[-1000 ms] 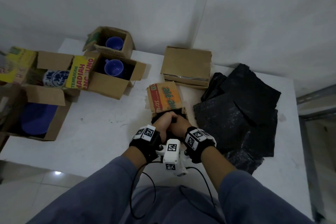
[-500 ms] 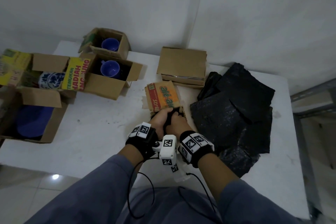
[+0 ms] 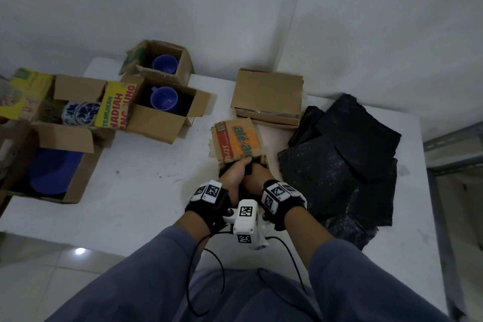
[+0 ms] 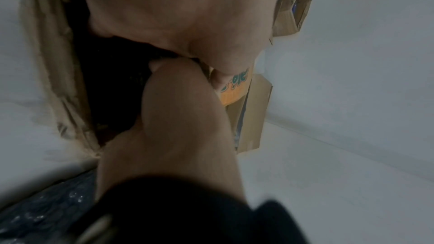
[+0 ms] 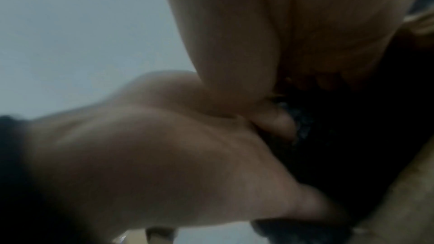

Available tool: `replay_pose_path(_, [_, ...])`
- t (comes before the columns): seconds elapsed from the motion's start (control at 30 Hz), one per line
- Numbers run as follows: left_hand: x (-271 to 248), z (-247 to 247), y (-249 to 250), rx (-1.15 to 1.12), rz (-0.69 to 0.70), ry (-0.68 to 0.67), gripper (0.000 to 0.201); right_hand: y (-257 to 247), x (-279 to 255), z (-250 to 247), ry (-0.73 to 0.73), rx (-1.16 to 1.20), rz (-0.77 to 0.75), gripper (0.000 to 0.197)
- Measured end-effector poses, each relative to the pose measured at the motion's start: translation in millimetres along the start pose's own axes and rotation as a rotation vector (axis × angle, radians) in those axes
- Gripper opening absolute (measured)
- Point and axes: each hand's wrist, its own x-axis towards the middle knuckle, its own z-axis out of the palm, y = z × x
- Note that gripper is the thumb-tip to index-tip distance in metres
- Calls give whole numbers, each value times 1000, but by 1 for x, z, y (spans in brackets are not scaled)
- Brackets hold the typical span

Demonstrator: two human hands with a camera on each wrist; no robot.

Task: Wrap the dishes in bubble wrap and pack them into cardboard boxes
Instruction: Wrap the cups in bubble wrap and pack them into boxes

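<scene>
A small cardboard box (image 3: pixel 264 159) with an orange printed flap (image 3: pixel 237 142) stands open near the table's middle. Inside it sits a bundle wrapped in black bubble wrap (image 3: pixel 250 169). My left hand (image 3: pixel 232 178) and right hand (image 3: pixel 257 178) are pressed side by side in the box mouth, fingers curled onto the bundle. The left wrist view shows the dark bundle (image 4: pixel 112 90) between the box wall (image 4: pixel 58 81) and both hands. The right wrist view shows fingers (image 5: pixel 274 123) against the black wrap (image 5: pixel 364 136). What the wrap covers is hidden.
A pile of black bubble wrap sheets (image 3: pixel 347 165) lies to the right. A closed cardboard box (image 3: pixel 269 94) sits behind. At the left, open boxes hold blue mugs (image 3: pixel 164 98), a blue-and-white patterned dish (image 3: pixel 81 112) and a blue plate (image 3: pixel 52 178). The table's front edge (image 3: pixel 104 230) is close.
Both hands stay on the black bundle in the box mouth, barely shifted. The head view has moved slightly.
</scene>
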Motion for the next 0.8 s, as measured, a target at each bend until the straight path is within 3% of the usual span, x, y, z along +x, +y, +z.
replay_pose_path(0.27, [2,-4,1,-65,-33,-63,53,6,-5,4,-40,89,86,73])
replay_pose_path(0.43, [-1,-5,0,-35,-29,-65,51,7,-4,15,8,201,119,73])
replay_pose_path(0.53, [-1,-7,-1,-59,-52,-70,55,5,-5,12,25,221,100,63])
replay_pose_path(0.6, [-1,-6,-2,-51,-58,-73,52,4,-6,8,5,182,84,58])
replay_pose_path(0.8, [-1,-4,-2,-44,-69,-111,43,3,-11,6,24,0,23,70])
